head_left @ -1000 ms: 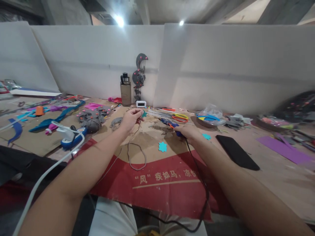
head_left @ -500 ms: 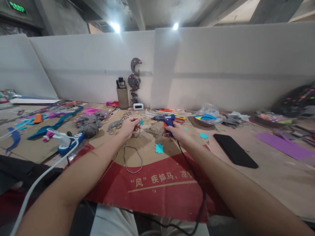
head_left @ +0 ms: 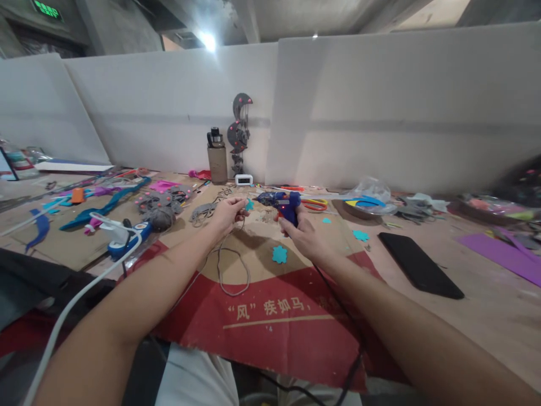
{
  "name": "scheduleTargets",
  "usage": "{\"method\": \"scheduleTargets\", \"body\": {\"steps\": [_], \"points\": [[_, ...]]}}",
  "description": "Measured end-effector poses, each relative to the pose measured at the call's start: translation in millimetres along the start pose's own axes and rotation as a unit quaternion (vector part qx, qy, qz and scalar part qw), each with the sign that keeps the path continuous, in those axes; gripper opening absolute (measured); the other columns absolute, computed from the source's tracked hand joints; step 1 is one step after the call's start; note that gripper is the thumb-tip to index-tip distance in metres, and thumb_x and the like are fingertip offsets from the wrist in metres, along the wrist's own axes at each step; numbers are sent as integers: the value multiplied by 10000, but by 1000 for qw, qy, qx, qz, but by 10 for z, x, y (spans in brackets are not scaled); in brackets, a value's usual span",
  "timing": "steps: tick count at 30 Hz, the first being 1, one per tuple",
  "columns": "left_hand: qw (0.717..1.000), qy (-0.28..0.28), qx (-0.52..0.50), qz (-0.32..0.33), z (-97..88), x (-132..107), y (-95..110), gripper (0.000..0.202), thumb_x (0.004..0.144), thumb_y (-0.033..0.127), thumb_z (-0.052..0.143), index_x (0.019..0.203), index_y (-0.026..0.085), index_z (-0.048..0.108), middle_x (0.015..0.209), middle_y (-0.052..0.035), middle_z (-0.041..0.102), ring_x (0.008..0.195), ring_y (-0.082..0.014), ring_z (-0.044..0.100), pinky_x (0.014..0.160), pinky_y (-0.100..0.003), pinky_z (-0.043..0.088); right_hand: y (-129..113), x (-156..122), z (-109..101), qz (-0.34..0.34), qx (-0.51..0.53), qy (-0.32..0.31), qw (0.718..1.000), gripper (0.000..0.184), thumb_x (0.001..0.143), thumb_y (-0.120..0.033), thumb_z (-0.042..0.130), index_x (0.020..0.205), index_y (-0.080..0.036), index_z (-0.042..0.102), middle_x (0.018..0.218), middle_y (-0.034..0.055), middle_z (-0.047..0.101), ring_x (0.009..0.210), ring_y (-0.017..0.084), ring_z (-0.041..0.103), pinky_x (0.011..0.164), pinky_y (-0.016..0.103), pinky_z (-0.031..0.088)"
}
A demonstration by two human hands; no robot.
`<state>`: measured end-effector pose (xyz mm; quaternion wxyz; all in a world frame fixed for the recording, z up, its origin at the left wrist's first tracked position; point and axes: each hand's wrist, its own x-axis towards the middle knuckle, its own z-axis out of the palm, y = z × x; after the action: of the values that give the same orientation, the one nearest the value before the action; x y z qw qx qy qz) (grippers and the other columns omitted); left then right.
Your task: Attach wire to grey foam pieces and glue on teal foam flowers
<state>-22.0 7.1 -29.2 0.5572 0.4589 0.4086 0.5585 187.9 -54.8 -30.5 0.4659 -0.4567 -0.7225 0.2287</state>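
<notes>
My left hand (head_left: 228, 213) is closed in a pinch on a small teal foam shape (head_left: 249, 204) and a grey cord (head_left: 230, 265) that loops down onto the cardboard. My right hand (head_left: 301, 234) grips a blue hot glue gun (head_left: 282, 204), raised off the table with its nozzle aimed left at the teal shape. The gun's black cable runs back under my right forearm. A teal foam flower (head_left: 279, 254) lies on the cardboard sheet (head_left: 270, 316) just below the two hands.
A black phone (head_left: 420, 273) lies to the right. Scissors (head_left: 313, 204), a plastic bag over a dish (head_left: 363, 200), a brown bottle (head_left: 217, 158), a small clock (head_left: 243, 180) and a grey hanging ornament (head_left: 237, 132) line the back. Foam pieces and a white cable (head_left: 80, 293) clutter the left.
My right hand has lifted the glue gun off the table and swung its nozzle toward the teal shape in my left hand. My left hand has stayed roughly in place.
</notes>
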Motion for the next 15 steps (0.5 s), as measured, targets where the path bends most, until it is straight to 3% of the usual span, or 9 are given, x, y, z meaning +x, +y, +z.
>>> {"method": "scheduleTargets", "body": {"steps": [6, 15], "points": [[1000, -13, -16, -12, 41, -34, 31, 156, 709, 180, 734, 760, 130, 595, 587, 26, 573, 497, -56, 569, 411, -136, 354, 29, 5, 18, -16, -68, 17, 997, 344, 866, -359, 500, 1166, -191, 500, 947, 107, 635, 814, 236, 593, 739, 374, 465], [1000, -20, -8, -14, 69, -51, 25, 98, 741, 145, 693, 743, 112, 601, 561, 14, 579, 479, -61, 561, 412, -147, 346, -41, -20, 18, -35, -103, 14, 994, 400, 868, -342, 486, 1225, -163, 496, 1047, 149, 652, 910, 286, 618, 807, 432, 478]]}}
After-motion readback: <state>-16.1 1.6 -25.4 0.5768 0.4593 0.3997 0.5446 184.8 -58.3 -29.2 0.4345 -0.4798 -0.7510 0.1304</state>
